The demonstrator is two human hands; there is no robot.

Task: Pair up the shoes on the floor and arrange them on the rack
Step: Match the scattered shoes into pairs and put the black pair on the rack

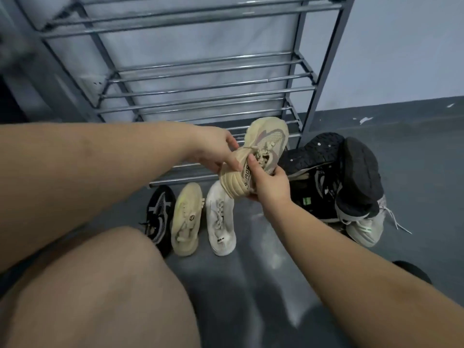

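Shoes lie scattered on a grey floor (251, 285) before a metal rack (200, 79). Both hands hold one beige sneaker (261, 151) in the air, toe pointing toward the rack. The left hand (216, 149) curls its fingers around the shoe's upper near the laces; the right hand (268, 182) grips the heel side from below, thumb on the tongue. On the floor below stand a black sneaker (160, 217), a matching beige sneaker (187, 219) and a white sneaker (222, 219), side by side. To the right, dark shoes (339, 177) sit heaped together.
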